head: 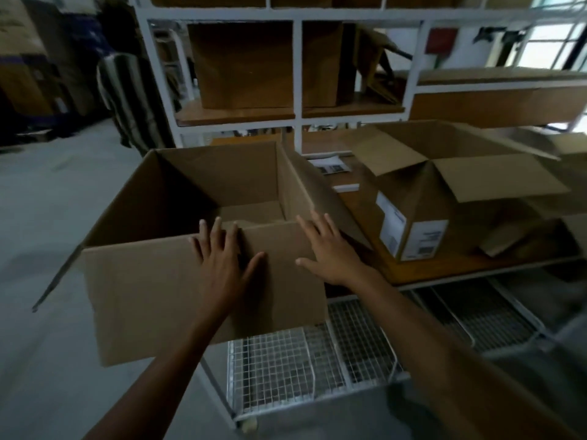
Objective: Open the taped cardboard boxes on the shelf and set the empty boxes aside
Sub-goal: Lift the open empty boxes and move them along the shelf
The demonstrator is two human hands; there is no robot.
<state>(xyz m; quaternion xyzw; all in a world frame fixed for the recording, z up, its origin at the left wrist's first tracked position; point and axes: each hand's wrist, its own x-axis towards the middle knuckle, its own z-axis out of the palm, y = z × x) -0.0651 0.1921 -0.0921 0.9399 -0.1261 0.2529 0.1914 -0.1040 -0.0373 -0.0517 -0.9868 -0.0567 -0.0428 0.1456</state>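
Now both hands, left hand [222, 258] and right hand [330, 252], lie flat with spread fingers, grasping nothing, on the near flap of the large open brown cardboard box [178, 217].

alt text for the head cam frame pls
Both hands, left hand and right hand, rest flat and open on the near flap of a large, empty open box. Another opened box sits on the wooden shelf to the right.

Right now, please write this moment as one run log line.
left hand: flat on near flap | right hand: flat on near flap | open box: empty | second open box: on shelf
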